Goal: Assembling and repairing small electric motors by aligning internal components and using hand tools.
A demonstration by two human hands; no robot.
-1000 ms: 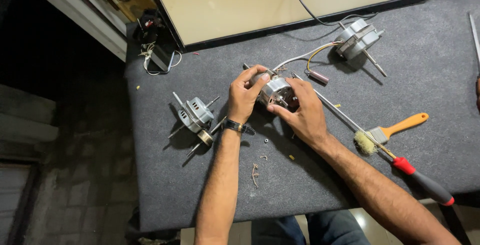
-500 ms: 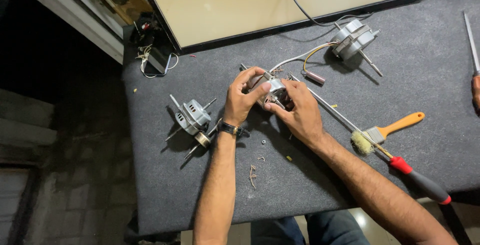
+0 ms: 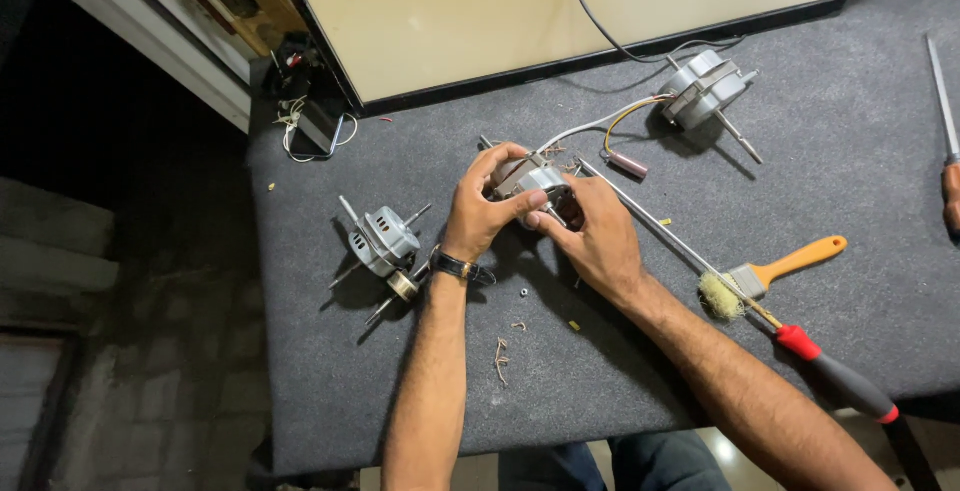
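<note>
Both of my hands close around a small grey electric motor (image 3: 532,183) in the middle of the dark felt table (image 3: 820,151). My left hand (image 3: 478,209), with a wristwatch on the wrist, grips its left side with the thumb over the top. My right hand (image 3: 592,233) holds its right side, fingertips pressed on the housing. White and yellow wires (image 3: 600,129) run from this motor toward a second grey motor (image 3: 704,91) at the back right. A third grey motor (image 3: 382,243) with shafts sticking out lies just left of my left wrist.
A long screwdriver (image 3: 800,343) with a red and black handle lies diagonally under my right forearm. A paintbrush (image 3: 770,276) with an orange handle rests beside it. A cream panel (image 3: 520,11) stands at the back. Another person's hand (image 3: 951,196) shows at the right edge. Small debris (image 3: 500,356) dots the felt.
My hands stay on the motor, with the left fingers shifting slightly over its top. The view has drifted a little; nothing else moved.
</note>
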